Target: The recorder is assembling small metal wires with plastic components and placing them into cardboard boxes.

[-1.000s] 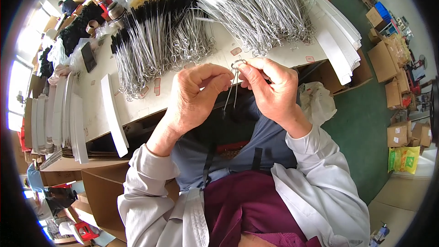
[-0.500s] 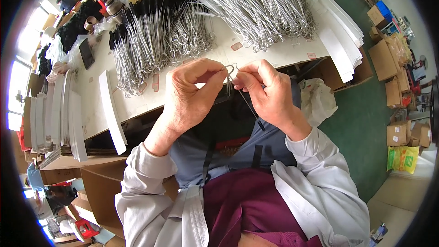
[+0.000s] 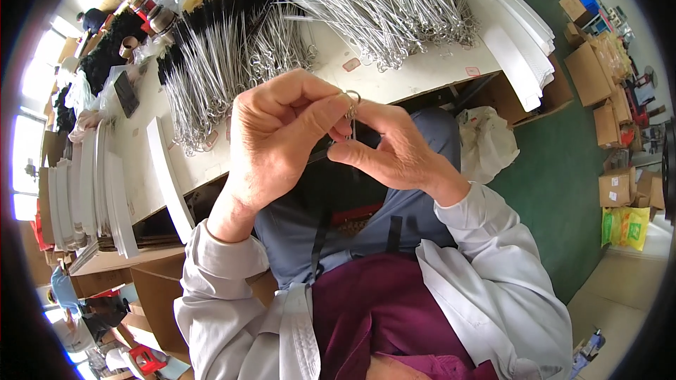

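Observation:
My left hand [image 3: 278, 134] pinches a metal ring [image 3: 353, 93] between thumb and forefinger. Wire loops of thin brushes [image 3: 352, 118] hang from the ring, largely covered by my fingers. My right hand [image 3: 394, 144] is close against them, its thumb stretched out apart from the forefinger, which reaches behind the ring; its other fingertips are hidden. On the table beyond lie black-bristled wire brushes [image 3: 201, 74] with looped ends. To their right is a big pile of white-bristled wire brushes [image 3: 394, 10].
The white table [image 3: 352, 88] has its near edge just past my knees. White strips [image 3: 169, 179] lie at the left, with more white strips [image 3: 510, 35] at the right. A plastic bag [image 3: 486, 144] hangs below the table. Cardboard boxes [image 3: 595, 81] line the far right.
My right hand has let its pinch on a brush wire go and moved left, thumb now spread from the forefinger. My left hand still pinches the ring, slightly further left. The view has shifted slightly.

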A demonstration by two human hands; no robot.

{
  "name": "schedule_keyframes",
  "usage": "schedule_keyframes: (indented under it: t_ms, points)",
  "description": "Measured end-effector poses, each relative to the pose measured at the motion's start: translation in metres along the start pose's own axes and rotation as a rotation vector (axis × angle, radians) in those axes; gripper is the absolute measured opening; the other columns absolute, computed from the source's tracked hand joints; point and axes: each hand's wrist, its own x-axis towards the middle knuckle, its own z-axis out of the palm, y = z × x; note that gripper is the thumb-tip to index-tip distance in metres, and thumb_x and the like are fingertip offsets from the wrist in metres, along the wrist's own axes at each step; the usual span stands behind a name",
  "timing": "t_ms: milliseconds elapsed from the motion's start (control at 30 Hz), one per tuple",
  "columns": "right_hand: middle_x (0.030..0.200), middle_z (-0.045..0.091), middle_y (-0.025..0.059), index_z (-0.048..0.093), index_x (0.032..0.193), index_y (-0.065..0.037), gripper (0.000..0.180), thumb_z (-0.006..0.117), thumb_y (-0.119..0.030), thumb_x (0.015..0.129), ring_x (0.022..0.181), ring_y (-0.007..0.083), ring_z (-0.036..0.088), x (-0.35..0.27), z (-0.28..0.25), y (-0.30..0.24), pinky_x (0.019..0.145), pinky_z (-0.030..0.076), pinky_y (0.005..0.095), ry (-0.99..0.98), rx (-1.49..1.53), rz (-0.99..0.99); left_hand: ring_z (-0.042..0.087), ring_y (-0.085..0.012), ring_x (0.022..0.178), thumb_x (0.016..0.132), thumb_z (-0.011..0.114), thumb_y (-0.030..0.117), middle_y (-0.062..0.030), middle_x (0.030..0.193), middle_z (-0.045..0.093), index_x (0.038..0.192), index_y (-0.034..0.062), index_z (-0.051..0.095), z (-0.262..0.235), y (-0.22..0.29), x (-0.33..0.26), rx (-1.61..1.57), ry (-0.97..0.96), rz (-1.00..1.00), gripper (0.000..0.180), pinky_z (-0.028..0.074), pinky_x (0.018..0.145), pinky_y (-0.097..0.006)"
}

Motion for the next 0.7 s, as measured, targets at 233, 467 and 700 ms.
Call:
schedule_keyframes:
  t_ms: [233, 467, 700]
  points:
    - [0.081, 0.066, 0.0016, 0.068, 0.115, 0.004, 0.025, 0.063, -0.018, 0.104, 0.067, 0.0052, 0.057, -0.017, 0.001, 0.010, 0.060, 0.048, 0.0216, 0.067, 0.577, 0.276, 0.071, -0.0235, 0.074, 0.106, 0.051, 0.015, -0.0256, 0.102, 0.072, 0.101, -0.0011, 0.059, -0.015, 0.009, 0.007, -0.163, 0.080, -0.006, 0.019, 0.059, 0.070, -0.035]
    - [0.074, 0.065, 0.0059, 0.072, 0.108, 0.002, 0.019, 0.063, -0.013, 0.103, 0.061, 0.0082, 0.054, -0.039, -0.027, 0.028, 0.056, 0.044, 0.0249, 0.150, -0.113, 0.080, 0.072, -0.0240, 0.078, 0.106, 0.051, 0.015, -0.0241, 0.103, 0.072, 0.102, -0.0004, 0.060, -0.042, -0.021, 0.005, -0.282, 0.193, -0.057, 0.018, 0.059, 0.075, -0.037]
    - [0.084, 0.069, 0.0181, 0.069, 0.094, 0.000, 0.012, 0.067, -0.012, 0.094, 0.079, 0.0414, 0.065, -0.063, -0.054, 0.028, 0.066, 0.051, 0.0461, 0.108, -0.418, 0.094, 0.071, -0.0186, 0.083, 0.099, 0.062, 0.006, -0.0116, 0.092, 0.069, 0.103, -0.0030, 0.063, -0.034, -0.038, -0.001, 0.340, 0.120, -0.141, 0.010, 0.059, 0.078, -0.033]
